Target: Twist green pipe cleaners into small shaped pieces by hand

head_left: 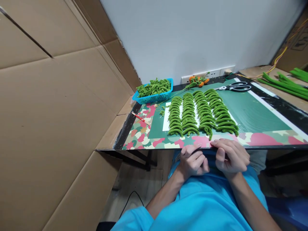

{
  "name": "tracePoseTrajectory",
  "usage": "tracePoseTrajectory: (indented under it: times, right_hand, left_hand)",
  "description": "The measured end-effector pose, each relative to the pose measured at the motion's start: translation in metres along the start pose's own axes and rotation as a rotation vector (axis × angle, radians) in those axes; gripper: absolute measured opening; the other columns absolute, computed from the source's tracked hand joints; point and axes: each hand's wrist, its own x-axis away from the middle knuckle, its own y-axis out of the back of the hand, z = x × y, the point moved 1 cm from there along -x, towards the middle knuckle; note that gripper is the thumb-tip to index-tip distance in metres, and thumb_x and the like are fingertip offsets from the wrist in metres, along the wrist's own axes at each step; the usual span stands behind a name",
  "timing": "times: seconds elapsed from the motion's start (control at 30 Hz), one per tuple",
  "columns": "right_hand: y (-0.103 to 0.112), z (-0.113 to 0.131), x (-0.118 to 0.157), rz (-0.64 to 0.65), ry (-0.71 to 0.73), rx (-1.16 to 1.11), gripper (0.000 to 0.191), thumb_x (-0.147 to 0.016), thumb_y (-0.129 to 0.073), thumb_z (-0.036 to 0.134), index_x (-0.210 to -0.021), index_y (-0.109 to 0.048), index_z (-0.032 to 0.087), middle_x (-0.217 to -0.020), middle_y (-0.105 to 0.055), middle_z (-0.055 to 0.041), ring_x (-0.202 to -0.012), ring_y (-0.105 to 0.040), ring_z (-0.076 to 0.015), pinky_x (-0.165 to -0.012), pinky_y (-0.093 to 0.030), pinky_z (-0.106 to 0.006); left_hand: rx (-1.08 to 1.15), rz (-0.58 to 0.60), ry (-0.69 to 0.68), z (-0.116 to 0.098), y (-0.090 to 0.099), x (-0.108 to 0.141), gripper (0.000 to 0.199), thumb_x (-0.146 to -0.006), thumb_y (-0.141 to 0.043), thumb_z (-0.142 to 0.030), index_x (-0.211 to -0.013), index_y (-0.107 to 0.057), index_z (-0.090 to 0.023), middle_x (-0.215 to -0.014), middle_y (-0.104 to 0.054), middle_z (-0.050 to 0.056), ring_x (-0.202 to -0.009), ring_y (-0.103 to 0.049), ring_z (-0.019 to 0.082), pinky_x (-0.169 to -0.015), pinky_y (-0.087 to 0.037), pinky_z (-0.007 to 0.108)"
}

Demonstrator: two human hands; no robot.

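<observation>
My left hand (194,161) is at the table's front edge, its fingers curled in, with no object visible in them. Beside it on the right, my right hand (231,155) rests its fingertips on the same edge. Its fingers are bent too, and nothing shows in them. The two hands are a small gap apart. Just beyond them, curved fuzzy green pieces (189,112) lie in several columns on white paper (166,120). The lowest piece of the third column hangs down near my right fingertips.
A blue basket (155,98) of green pieces stands at the back left. Orange flowers (199,81) and black-handled scissors (238,87) lie at the back. A red-and-white stick (141,118) is on the left, green stems (284,86) on the right. Cardboard (55,112) walls the left side.
</observation>
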Motion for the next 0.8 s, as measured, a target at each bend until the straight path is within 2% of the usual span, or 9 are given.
tracePoseTrajectory:
  times: [0.3, 0.53, 0.8]
  right_hand:
    - [0.0002, 0.0, -0.0003, -0.004, 0.009, 0.008, 0.021, -0.092, -0.062, 0.007, -0.103, -0.074, 0.02, -0.081, -0.079, -0.0015, -0.071, -0.077, -0.019, -0.074, -0.064, -0.032]
    - [0.0002, 0.0015, -0.0024, -0.011, 0.022, -0.005, 0.02, -0.089, -0.062, 0.002, -0.1, -0.074, 0.014, -0.08, -0.078, -0.004, -0.072, -0.076, -0.0195, -0.075, -0.064, -0.032]
    - [0.0013, 0.0019, -0.0017, 0.009, 0.002, 0.004, 0.022, -0.092, -0.06, 0.005, -0.103, -0.074, 0.018, -0.082, -0.079, -0.0027, -0.074, -0.077, -0.0191, -0.076, -0.063, -0.032]
  left_hand:
    - [-0.014, -0.007, 0.003, -0.0008, -0.0001, -0.0012, 0.012, -0.071, -0.07, -0.021, -0.067, -0.06, -0.026, -0.065, -0.072, -0.004, -0.104, -0.076, 0.019, -0.101, -0.048, 0.036]
    - [-0.042, 0.007, 0.001, -0.0002, -0.0001, 0.0002, 0.01, -0.073, -0.068, -0.022, -0.067, -0.062, -0.027, -0.068, -0.074, -0.003, -0.106, -0.076, 0.02, -0.101, -0.047, 0.038]
    - [-0.006, -0.023, 0.0, -0.0014, 0.0007, -0.0051, 0.012, -0.074, -0.066, -0.019, -0.065, -0.06, -0.025, -0.067, -0.073, -0.004, -0.105, -0.075, 0.019, -0.103, -0.045, 0.037]
